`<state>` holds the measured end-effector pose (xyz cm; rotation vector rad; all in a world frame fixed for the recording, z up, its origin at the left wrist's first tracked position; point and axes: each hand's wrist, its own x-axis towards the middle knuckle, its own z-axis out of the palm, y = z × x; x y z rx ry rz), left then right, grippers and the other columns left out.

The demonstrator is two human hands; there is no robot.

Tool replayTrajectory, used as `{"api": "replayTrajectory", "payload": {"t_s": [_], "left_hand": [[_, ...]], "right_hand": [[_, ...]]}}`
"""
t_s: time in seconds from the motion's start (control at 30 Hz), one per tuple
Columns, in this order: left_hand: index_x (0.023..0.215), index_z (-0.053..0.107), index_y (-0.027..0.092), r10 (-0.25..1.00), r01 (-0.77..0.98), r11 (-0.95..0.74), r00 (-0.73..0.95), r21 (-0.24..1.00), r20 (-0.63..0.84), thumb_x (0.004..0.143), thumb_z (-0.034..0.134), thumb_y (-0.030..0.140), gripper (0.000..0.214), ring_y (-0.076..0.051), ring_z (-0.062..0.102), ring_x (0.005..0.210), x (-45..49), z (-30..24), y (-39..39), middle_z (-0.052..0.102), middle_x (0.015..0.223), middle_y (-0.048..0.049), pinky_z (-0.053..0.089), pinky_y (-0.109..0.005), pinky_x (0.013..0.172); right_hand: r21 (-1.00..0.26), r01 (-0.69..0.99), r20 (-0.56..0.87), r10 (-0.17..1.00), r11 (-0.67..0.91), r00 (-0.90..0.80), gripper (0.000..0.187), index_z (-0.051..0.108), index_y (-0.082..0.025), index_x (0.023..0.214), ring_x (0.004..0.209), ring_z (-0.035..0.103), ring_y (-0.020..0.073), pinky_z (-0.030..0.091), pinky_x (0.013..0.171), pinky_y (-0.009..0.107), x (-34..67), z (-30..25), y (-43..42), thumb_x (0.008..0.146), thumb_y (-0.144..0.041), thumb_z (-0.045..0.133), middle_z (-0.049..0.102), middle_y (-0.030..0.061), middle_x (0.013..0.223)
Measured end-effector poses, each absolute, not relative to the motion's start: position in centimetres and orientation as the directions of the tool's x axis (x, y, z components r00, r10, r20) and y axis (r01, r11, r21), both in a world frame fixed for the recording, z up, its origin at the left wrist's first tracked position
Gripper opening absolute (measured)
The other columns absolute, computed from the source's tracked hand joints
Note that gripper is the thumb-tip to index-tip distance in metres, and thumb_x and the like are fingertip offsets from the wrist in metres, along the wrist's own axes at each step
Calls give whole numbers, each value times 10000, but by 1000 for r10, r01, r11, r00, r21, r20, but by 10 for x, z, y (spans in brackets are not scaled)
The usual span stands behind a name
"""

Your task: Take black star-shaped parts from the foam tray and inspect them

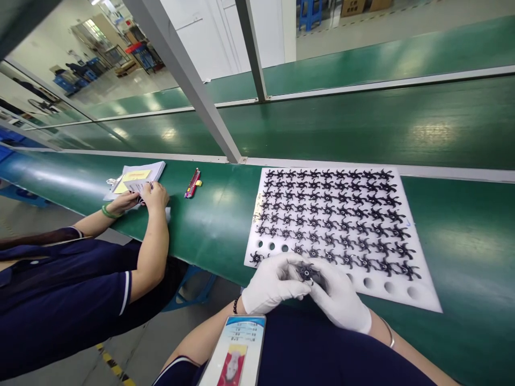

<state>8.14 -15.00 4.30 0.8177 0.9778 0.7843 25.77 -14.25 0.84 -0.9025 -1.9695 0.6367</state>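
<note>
Between my two white-gloved hands is a small black fan impeller [307, 272] with curved blades around a round hub. My left hand [270, 284] closes on its left side, and my right hand [340, 295] grips it from the right. Both hands are over the near edge of a white foam tray [426, 297]. Rows of similar black impellers [329, 224] stand in the tray. Several round holes show bare near its front edge and at its left; part of the front row is hidden behind my gloves.
At my left a co-worker's hands [155, 195] hold small items I cannot make out beside a stack of papers [155, 170]. Red pens [193, 183] lie on the green bench [213, 225]. A grey metal post [201, 102] rises at the bench's back edge.
</note>
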Motion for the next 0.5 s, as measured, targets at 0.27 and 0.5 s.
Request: {"api": "replayTrajectory", "payload": {"t_s": [0.27,0.5], "left_hand": [[1192,637,117,865,-144,450,317,881,-389,674,834,328,593,-95,589,594,78,41,-151,573,643,13,490,-227,654],[1104,695,165,923,-44,365,143,930,-356,627,864,356,540,-106,557,751,80,38,-154,594,800,-13,482,-252,760]], "right_hand": [[-669,414,488,785,617,-382,237,531,-174,1070,755,667,142,564,614,234,256,7,-143,1040,-361,389,681,63,904],[-678,415,466,791,607,-396,259,534,-177,1132,853,679,145,584,722,249,256,2,-144,1046,-370,384,687,70,979]]}}
